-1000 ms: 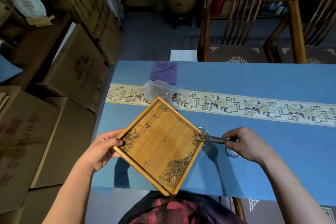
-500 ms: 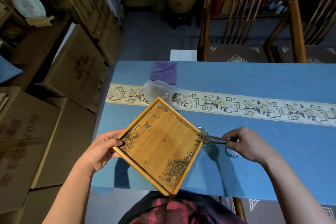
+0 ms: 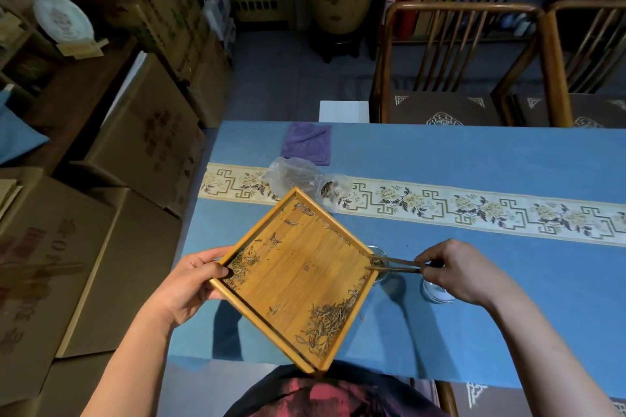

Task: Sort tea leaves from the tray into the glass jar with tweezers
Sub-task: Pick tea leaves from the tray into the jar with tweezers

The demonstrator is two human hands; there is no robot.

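Observation:
My left hand (image 3: 189,284) grips the left corner of a square bamboo tray (image 3: 298,267), held tilted above the blue table. Dry tea leaves (image 3: 325,318) lie heaped near the tray's lower right edge, with a smaller patch by my thumb. My right hand (image 3: 460,271) pinches wooden tweezers (image 3: 393,264) whose tips reach the tray's right corner. A small glass jar (image 3: 381,262) stands just behind that corner, mostly hidden by the tray and tweezers. A round glass lid (image 3: 437,293) lies under my right hand.
A clear plastic bag (image 3: 298,176) with tea lies on the patterned runner (image 3: 474,210) behind the tray. A purple cloth (image 3: 308,144) sits at the table's far edge. Cardboard boxes (image 3: 142,132) stack to the left; wooden chairs (image 3: 457,64) stand beyond the table.
The tweezer tips have shifted slightly at the tray's right corner over the jar. Both hands and the tray stay almost where they were.

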